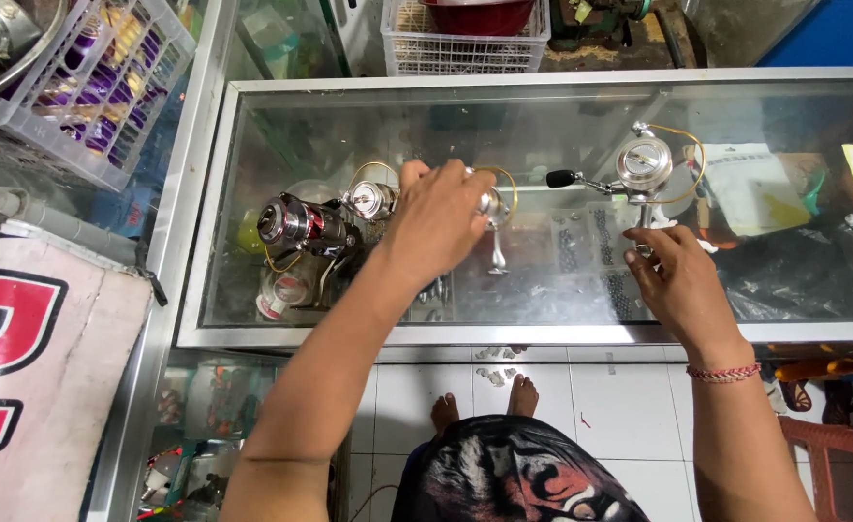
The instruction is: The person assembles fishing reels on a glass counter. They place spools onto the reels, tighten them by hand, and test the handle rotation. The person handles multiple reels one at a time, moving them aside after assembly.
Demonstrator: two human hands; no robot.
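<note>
Left hand (438, 220) reaches over the glass counter (543, 333) and closes, fingers curled, around a silver reel (493, 208) near the middle of the counter top; the hand hides most of the reel body, so only its right side, a loop of yellow line and its downward-pointing stem show. Right hand (683, 285) lies toward the counter's front edge, right of centre, fingers loosely bent and together, the fingertips (642, 244) touching the foot of a second silver reel (643, 166). This second reel stands upright, well right of the first, with a black-knobbed handle (564, 179) pointing left and yellow line looped about its top. A braided wristband (724, 372) circles the right wrist.

Just left of the left hand stand a small silver reel (372, 198) and, beyond it, a red-and-black reel (296, 225), both toward the counter's left end. Under the glass lie trays of small dark parts (581, 256) and packets (750, 188). A white basket (88, 82) of purple items stands past the counter's left end, another basket (465, 39) behind its rear edge. Bare feet (485, 406) rest on white floor tiles below the front edge.
</note>
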